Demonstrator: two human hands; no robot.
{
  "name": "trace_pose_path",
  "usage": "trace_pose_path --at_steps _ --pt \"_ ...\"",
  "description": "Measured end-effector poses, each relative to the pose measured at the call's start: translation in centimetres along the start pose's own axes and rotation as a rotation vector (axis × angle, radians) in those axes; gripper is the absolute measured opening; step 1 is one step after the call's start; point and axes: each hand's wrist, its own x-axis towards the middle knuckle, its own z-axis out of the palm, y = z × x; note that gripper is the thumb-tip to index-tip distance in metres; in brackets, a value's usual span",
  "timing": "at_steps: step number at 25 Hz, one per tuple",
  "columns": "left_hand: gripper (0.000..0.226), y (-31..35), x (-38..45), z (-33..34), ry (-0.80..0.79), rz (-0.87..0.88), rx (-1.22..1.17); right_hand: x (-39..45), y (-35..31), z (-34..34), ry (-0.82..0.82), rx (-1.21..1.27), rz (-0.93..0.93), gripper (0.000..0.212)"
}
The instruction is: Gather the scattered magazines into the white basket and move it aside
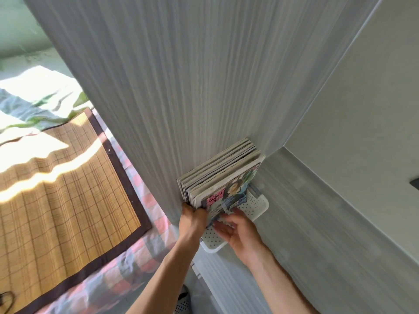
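Observation:
A stack of several magazines (223, 172) stands on edge inside a white perforated basket (257, 206), leaning against a grey wood-grain panel. The front cover shows a person and pink lettering. The basket rests on a grey surface in a corner. My left hand (192, 219) grips the near lower corner of the stack, fingers wrapped around the spines. My right hand (238, 232) lies against the front magazine's lower edge and the basket's near side, fingers spread; whether it grips the basket rim is unclear.
The tall grey panel (158, 87) rises just left of the basket. A bed with a bamboo mat (56, 177) and checked sheet (145, 243) lies to the left. A pale wall (362, 109) closes the right side. A perforated slipper (182, 302) sits on the floor below.

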Motion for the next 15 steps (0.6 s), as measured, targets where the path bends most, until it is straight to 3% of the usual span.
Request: trace_pose_path --at_steps 2,4,6,8,9,11,13,15 --pt "0.041 0.6 -0.2 -0.4 -0.03 0.046 0.078 0.8 -1.8 2.5 -0.079 -0.235 -0.03 0.035" --pt "0.058 1.0 -0.5 -0.6 -0.045 0.001 0.035 1.1 -3.4 3.1 -0.042 -0.585 -0.033 0.038" --pt "0.064 1.1 -0.8 -0.6 -0.008 -0.054 -0.018 1.4 -6.0 1.4 0.193 -0.755 -0.16 0.035" --pt "0.058 1.3 -1.0 -0.2 0.045 -0.042 -0.012 2.0 -10.3 -0.8 0.415 -0.657 -0.41 0.048" --pt "0.056 1.5 -1.0 0.1 0.061 -0.036 -0.029 2.3 -12.4 -1.4 0.374 -0.627 -0.473 0.06" --pt "0.05 1.8 -1.2 0.4 0.057 -0.044 -0.099 3.0 -15.2 -1.0 0.129 -0.7 -0.439 0.068" --pt "0.045 1.7 -1.1 0.5 -0.006 -0.037 -0.129 3.8 -15.6 -0.2 -0.027 -0.86 -0.373 0.056" --pt "0.044 1.8 -0.9 0.0 -0.04 0.003 -0.113 4.2 -15.0 0.3 -0.045 -0.889 -0.402 0.046"
